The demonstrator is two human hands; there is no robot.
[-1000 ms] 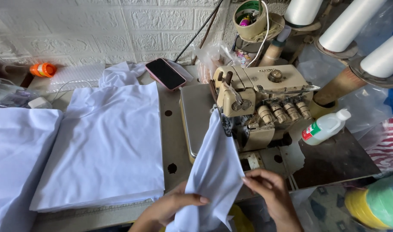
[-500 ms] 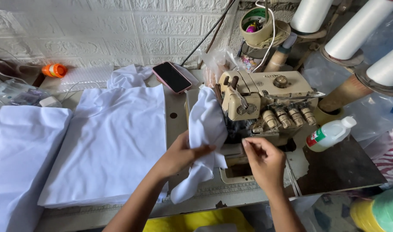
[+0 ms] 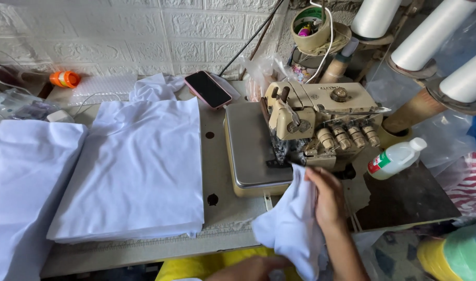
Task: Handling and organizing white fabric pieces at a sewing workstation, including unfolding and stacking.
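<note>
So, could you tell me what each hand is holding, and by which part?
Right hand pinches the white cloth at its upper edge by the machine. Left hand touches its lower part; grip unclear.

phone [image 3: 207,89] near wall | orange cap [image 3: 64,79] far left | plastic bottle [image 3: 395,158] right | thread cones [image 3: 430,34] behind

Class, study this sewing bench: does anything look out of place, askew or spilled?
Nothing is spilled or damaged. The pink-cased phone lies askew, partly over crumpled white cloth. A small plastic bottle lies on its side beside the overlock machine. The right hand holds a white fabric piece by it.
</note>
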